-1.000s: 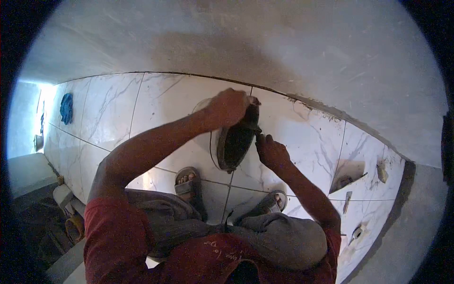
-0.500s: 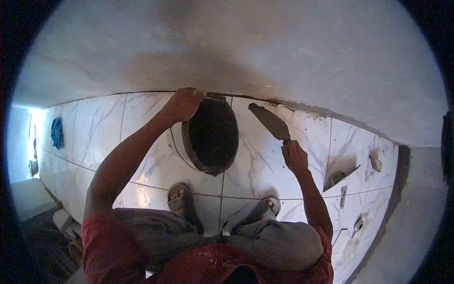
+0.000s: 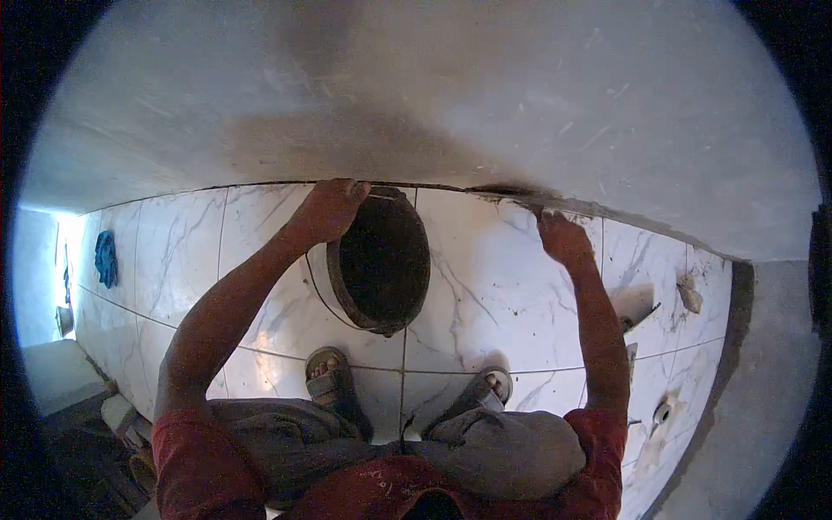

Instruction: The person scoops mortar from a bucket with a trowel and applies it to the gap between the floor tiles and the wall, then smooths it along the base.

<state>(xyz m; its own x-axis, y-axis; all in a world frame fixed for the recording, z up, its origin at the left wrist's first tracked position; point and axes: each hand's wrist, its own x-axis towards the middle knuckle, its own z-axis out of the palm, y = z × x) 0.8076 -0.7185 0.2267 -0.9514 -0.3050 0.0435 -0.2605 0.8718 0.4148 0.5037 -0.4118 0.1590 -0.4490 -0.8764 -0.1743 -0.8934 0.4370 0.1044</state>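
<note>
- Left hand (image 3: 334, 210) grips the bucket (image 3: 339, 293) by its rim, near the floor's (image 3: 485, 303) far edge; a lopsided pull could tip it.
- Right hand (image 3: 565, 237) is closed around the trowel (image 3: 510, 189) at that edge; a steep angle could scratch the wall (image 3: 416, 87).
- 2 sandals (image 3: 323, 386) stand near the bucket; a misstep could knock it.

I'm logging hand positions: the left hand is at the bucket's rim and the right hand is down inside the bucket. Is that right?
Not quite. The right hand is outside the bucket: the head view shows it off to the bucket's right, near the foot of the wall. The left hand is at the bucket's rim.
</note>
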